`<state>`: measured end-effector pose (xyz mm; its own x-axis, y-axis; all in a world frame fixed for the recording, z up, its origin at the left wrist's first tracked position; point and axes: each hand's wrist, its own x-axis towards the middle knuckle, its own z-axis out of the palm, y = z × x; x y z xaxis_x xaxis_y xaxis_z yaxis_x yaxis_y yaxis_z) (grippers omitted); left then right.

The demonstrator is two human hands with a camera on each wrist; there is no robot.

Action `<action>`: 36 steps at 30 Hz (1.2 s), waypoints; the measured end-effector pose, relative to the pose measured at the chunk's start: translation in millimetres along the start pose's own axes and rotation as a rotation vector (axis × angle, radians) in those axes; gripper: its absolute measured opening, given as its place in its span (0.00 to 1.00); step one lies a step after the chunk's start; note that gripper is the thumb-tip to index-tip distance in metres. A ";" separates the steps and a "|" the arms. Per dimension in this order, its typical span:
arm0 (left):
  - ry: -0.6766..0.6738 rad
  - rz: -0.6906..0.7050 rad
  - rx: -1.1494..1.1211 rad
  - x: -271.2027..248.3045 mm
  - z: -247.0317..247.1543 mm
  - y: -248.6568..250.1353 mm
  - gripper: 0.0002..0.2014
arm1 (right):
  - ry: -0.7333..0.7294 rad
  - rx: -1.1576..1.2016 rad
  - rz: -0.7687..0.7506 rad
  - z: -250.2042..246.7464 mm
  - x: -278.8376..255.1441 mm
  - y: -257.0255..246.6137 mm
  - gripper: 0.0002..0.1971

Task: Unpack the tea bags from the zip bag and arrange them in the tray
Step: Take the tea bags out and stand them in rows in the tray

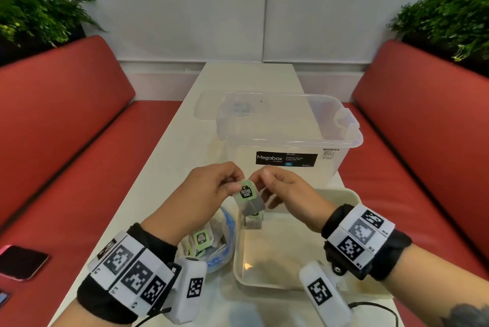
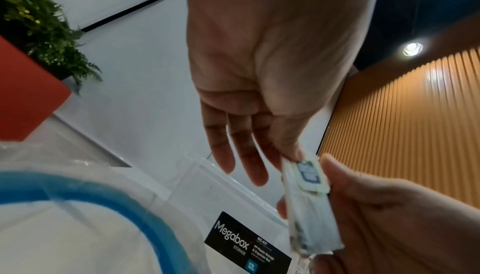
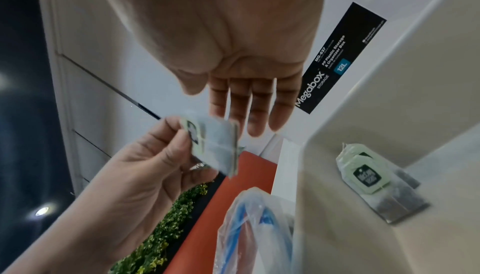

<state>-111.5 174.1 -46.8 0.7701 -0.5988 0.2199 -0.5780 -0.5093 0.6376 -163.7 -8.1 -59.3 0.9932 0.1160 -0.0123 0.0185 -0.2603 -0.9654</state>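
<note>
I hold one tea bag (image 1: 247, 194) with a green tag above the far left corner of the cream tray (image 1: 344, 195). My left hand (image 1: 236, 186) pinches the tag between thumb and forefinger. My right hand (image 1: 260, 183) grips the tea bag's right edge with its fingertips. The same tea bag (image 3: 215, 140) hangs between both hands in the right wrist view. Another tea bag (image 3: 371, 177) lies in the tray's far left corner. The zip bag (image 1: 225, 244) with a blue zip lies open left of the tray, with several tea bags inside.
A clear Megabox storage box (image 1: 285, 136) stands just behind my hands, with its lid (image 1: 209, 107) lying behind it to the left. Red benches (image 1: 66, 141) run along both sides of the white table. A phone (image 1: 22, 261) lies on the left bench.
</note>
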 end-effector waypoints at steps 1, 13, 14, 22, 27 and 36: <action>-0.002 -0.018 0.010 0.1 1.3 -0.5 0.11 | 0.007 -0.032 -0.012 -1.7 0.0 -0.6 0.10; 0.146 -0.204 -0.313 -7.3 15.3 -0.6 0.03 | 0.124 -0.202 -0.078 -4.6 7.6 1.7 0.03; 0.148 -0.190 -0.283 -7.1 16.5 -1.7 0.03 | 0.112 -0.205 -0.079 -4.4 8.1 1.5 0.02; 0.128 -0.089 -0.044 -3.6 16.7 -0.1 0.06 | 0.138 -0.526 -0.126 -3.3 10.9 -7.7 0.06; 0.105 -0.129 -0.052 -5.2 18.4 3.7 0.11 | 0.063 -0.654 -0.146 -9.8 11.1 -10.4 0.03; 0.086 -0.067 0.123 -34.3 14.0 -15.6 0.06 | 0.085 -0.819 0.030 -45.7 24.3 5.4 0.06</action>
<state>-132.6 193.9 -74.6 0.8250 -0.5088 0.2460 -0.5496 -0.6213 0.5585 -134.2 -50.5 -52.9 0.9993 0.0334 0.0163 0.0372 -0.8825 -0.4689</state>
